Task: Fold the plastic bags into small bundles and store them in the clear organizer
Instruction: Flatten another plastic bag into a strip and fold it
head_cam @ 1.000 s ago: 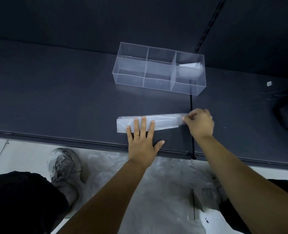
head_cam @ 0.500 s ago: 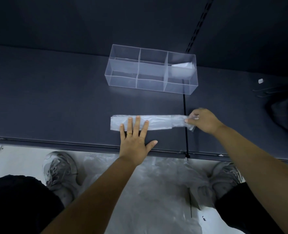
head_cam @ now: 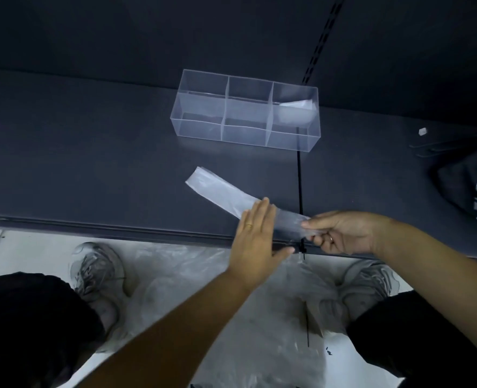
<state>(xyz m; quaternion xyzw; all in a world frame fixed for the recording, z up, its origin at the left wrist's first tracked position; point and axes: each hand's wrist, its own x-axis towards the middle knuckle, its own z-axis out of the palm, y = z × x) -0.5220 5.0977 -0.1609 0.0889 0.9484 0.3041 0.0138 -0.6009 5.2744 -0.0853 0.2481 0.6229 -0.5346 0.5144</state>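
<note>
Progress seems early: one bundle point(head_cam: 296, 107) in organizer point(head_cam: 196, 126); right hand point(head_cam: 343, 233) pinches the folded strip point(head_cam: 220, 191), flat left hand point(head_cam: 255, 242) presses it.

Glossy clear-plastic organizer point(head_cam: 245, 113), translucent plastic bag point(head_cam: 217, 191), matt dark shelf point(head_cam: 77, 163).

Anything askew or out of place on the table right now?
The folded bag strip lies diagonal to the table edge, its near end pinched by the right hand. Loose plastic bags lie heaped on the floor.
</note>
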